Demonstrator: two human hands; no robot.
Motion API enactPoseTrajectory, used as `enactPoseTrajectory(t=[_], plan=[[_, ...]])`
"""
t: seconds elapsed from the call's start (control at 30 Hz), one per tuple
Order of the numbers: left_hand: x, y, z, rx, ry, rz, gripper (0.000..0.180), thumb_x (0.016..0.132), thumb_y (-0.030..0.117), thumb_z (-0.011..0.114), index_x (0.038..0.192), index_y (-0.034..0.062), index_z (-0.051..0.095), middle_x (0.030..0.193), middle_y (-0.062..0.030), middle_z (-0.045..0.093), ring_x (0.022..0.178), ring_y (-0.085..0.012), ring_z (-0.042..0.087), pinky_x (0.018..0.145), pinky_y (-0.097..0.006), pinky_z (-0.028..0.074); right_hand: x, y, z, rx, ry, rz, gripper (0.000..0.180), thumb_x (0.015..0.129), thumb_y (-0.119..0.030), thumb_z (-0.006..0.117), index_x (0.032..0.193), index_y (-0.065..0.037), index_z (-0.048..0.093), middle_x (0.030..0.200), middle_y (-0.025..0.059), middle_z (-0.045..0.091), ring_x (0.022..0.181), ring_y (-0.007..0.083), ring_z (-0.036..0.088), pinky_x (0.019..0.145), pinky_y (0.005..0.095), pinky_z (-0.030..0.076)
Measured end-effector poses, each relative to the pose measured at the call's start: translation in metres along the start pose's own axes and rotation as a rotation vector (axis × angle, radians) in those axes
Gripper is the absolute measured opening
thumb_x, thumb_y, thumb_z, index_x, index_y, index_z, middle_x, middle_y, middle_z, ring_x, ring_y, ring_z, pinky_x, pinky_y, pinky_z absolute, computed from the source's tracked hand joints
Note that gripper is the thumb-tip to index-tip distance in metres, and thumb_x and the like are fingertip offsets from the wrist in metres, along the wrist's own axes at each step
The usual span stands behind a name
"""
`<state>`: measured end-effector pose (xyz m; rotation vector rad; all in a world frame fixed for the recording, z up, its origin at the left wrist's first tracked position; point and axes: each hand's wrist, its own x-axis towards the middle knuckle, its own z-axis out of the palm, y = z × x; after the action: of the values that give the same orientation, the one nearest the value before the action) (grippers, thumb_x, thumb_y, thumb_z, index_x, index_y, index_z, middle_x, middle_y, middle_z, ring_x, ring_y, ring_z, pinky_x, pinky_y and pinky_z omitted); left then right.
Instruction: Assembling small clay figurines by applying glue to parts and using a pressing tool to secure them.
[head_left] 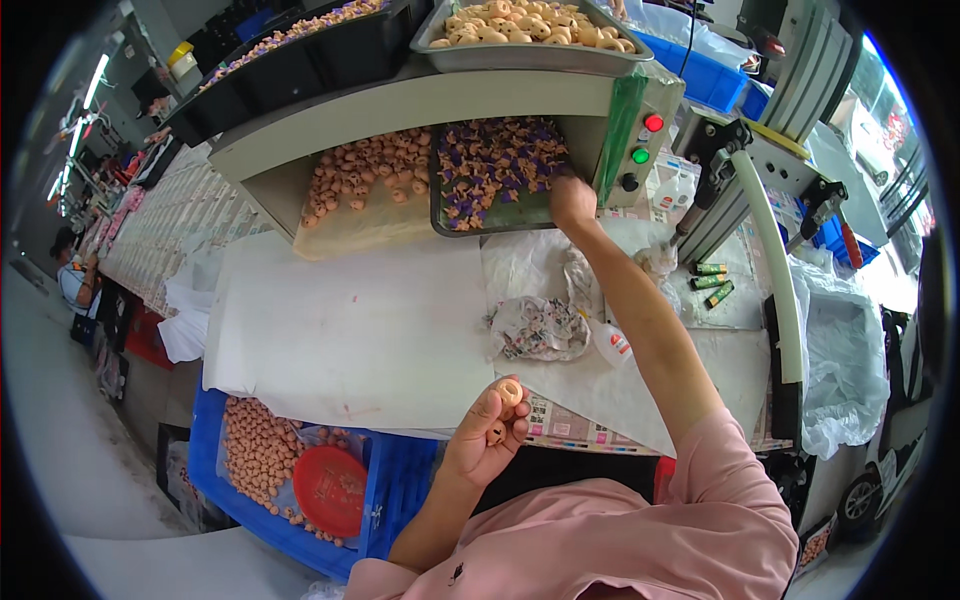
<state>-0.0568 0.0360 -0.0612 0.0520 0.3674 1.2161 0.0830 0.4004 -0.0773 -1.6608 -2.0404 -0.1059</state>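
Note:
In my left hand, between thumb and fingers, is a small peach-coloured doll head with its round opening showing. A second small doll head with dark marks rests lower in the same closed hand. My right arm stretches forward to the machine's opening. There my right hand is at the right side of a dark tray heaped with small peach and purple pieces; its fingers are hidden. Left of this tray, many small doll heads lie on a tan sheet.
Atop the beige machine stand a metal tray and a black bin. A crumpled cloth and white bottle lie on the white-covered table. At lower left, a blue crate holds heads and a red bowl. A lever press stands right.

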Motion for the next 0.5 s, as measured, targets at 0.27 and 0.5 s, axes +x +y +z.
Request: enactPoseTrajectory(t=[0.27,0.5], plan=[[0.042,0.01,-0.014,0.085,0.013,0.02,0.038,0.09,0.022,0.064,0.123,0.0074,0.054,0.108,-0.0058,0.061,0.092,-0.015,0.06,0.078,-0.025,0.054,-0.079,-0.007,-0.082,0.807,-0.118,-0.126,0.016,0.079,0.001,0.067,0.094,-0.001,0.065,0.096,0.0097,0.064,0.077,0.0164,0.066,0.067,0.0268,0.052],[0.094,-0.019,0.0,0.285,0.014,0.004,0.034,0.092,0.015,0.06,0.125,0.0072,0.055,0.105,-0.0033,0.064,0.092,-0.0119,0.064,0.077,-0.024,0.055,-0.193,0.024,-0.163,1.047,-0.371,-0.111,0.025,0.079,-0.002,0.072,0.104,-0.004,0.067,0.104,0.0055,0.065,0.095,0.0121,0.061,0.075,0.0255,0.051]])
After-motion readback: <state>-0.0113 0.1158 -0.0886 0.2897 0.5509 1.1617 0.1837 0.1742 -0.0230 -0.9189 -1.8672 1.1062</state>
